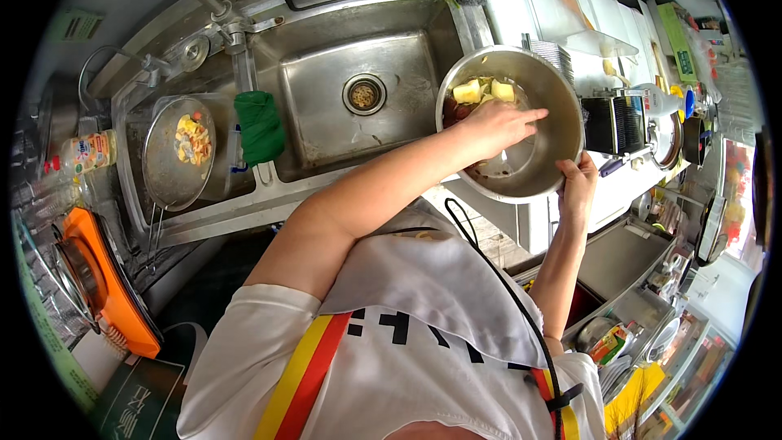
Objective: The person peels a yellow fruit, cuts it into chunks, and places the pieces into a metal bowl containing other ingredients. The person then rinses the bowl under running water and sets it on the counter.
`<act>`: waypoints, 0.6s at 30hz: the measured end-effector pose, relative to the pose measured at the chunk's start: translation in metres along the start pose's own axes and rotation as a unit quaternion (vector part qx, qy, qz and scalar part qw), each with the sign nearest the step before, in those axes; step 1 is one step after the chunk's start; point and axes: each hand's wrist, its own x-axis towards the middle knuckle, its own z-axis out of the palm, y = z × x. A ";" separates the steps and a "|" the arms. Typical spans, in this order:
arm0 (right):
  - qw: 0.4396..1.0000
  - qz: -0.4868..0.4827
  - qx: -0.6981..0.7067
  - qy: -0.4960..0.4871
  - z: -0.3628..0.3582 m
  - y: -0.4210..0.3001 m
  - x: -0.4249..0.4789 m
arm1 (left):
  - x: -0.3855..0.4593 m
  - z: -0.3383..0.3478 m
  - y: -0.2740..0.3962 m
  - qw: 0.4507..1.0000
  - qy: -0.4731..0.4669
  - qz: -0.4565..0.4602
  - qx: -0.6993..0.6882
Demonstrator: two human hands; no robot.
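Observation:
A large round stainless steel pot [559,134] is tilted at the right edge of the sink. Over its inside, my left hand [504,125] has its fingers spread, with nothing seen in it; its palm side is hidden. My right hand [577,186] grips the pot's near right rim, thumb on top. Pale yellow chunks [467,91], darker bits and some liquid lie in the pot. The steel sink basin [360,55] has a drain strainer [365,95] holding food scraps. At left, a round mesh strainer [162,165] with a handle holds mixed food scraps [193,140].
A green cloth [259,125] hangs over the divider between basins, near the faucet [232,30]. An orange kitchen scale [116,293] and a bottle of OMO detergent [91,151] stand left. On the white counter at right are a black slotted rack [614,125] and a spray bottle [657,101].

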 end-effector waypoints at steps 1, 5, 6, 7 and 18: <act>1.000 0.001 0.001 0.006 0.001 0.000 0.000 | -0.005 -0.004 0.003 0.998 0.027 0.027 0.057; 1.000 0.010 -0.023 0.014 0.001 -0.001 -0.001 | -0.007 -0.015 0.007 0.990 0.060 0.002 0.128; 0.999 0.012 -0.036 0.011 -0.001 -0.001 -0.001 | -0.005 -0.018 0.006 0.992 0.048 -0.039 0.108; 0.999 0.015 -0.048 0.015 -0.003 0.000 0.000 | -0.002 -0.010 -0.007 0.983 0.075 -0.067 0.154; 0.977 0.085 -0.191 0.042 -0.025 0.007 0.007 | -0.008 -0.009 0.009 0.994 -0.111 0.008 -0.022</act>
